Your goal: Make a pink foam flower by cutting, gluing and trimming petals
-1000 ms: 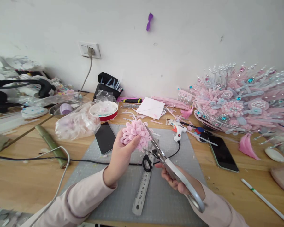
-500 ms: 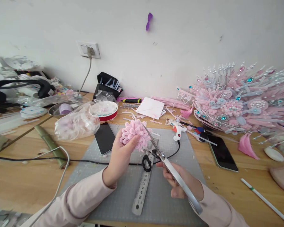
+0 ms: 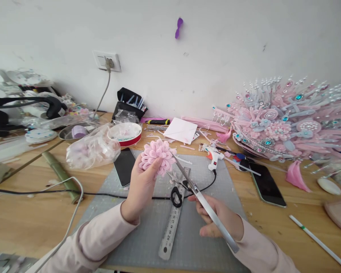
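- Pink felt flower [image 3: 157, 156]: held above the grey cutting mat [image 3: 147, 242], petals turned up and towards the wall.
- Steel scissors [image 3: 200, 199]: long axis runs from lower right to upper left, blades closed to a narrow line, tips touching the flower's right edge.
- Surface: wooden table [image 3: 22, 216] against a white wall [image 3: 216, 49]; steel ruler [image 3: 173, 223], glue gun [image 3: 213, 158] and two phones lie about.
- Left hand [image 3: 140, 185]: raised, fingers pinched on the flower's underside.
- Right hand [image 3: 220, 220]: low, wrapped round the scissor handles.
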A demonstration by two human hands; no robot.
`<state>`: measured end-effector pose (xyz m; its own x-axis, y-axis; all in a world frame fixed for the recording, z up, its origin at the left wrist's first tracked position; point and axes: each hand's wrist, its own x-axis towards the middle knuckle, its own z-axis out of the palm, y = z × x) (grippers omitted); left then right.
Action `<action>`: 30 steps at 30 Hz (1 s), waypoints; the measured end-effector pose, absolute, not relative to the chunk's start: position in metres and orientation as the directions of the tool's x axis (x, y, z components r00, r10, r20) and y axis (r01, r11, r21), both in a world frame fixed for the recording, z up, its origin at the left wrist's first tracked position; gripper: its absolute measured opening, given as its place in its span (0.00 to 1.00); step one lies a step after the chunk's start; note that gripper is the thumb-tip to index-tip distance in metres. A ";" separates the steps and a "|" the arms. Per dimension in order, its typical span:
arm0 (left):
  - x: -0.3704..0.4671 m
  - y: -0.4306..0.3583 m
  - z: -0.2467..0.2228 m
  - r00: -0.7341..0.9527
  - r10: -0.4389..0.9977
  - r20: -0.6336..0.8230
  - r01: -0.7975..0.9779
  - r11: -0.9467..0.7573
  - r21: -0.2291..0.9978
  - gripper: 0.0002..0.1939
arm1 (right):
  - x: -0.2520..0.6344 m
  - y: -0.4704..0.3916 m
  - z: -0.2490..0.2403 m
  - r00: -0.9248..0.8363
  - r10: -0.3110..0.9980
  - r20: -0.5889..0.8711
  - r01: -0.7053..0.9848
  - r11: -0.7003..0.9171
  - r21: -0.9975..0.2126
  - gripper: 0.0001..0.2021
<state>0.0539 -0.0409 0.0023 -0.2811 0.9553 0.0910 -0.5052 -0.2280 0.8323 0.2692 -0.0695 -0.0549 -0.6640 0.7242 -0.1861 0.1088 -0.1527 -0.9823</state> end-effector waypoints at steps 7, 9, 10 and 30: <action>0.049 -0.035 0.001 -0.342 0.935 0.089 -0.526 -0.269 0.807 0.17 | 0.269 -0.065 -0.050 -0.669 0.712 -0.212 0.112 -0.186 -0.976 0.30; 0.048 -0.033 -0.002 -0.351 0.932 0.086 -0.533 -0.274 0.801 0.16 | 0.268 -0.063 -0.051 -0.653 0.724 -0.223 0.087 -0.221 -0.971 0.28; 0.047 -0.032 -0.003 -0.351 0.933 0.085 -0.535 -0.274 0.799 0.15 | 0.267 -0.063 -0.051 -0.638 0.732 -0.239 0.070 -0.254 -0.965 0.27; 0.076 -0.062 -0.027 0.081 0.996 -0.049 -0.361 0.075 0.930 0.15 | 0.252 -0.060 -0.048 -0.123 0.992 -0.043 -0.203 -0.067 -0.977 0.16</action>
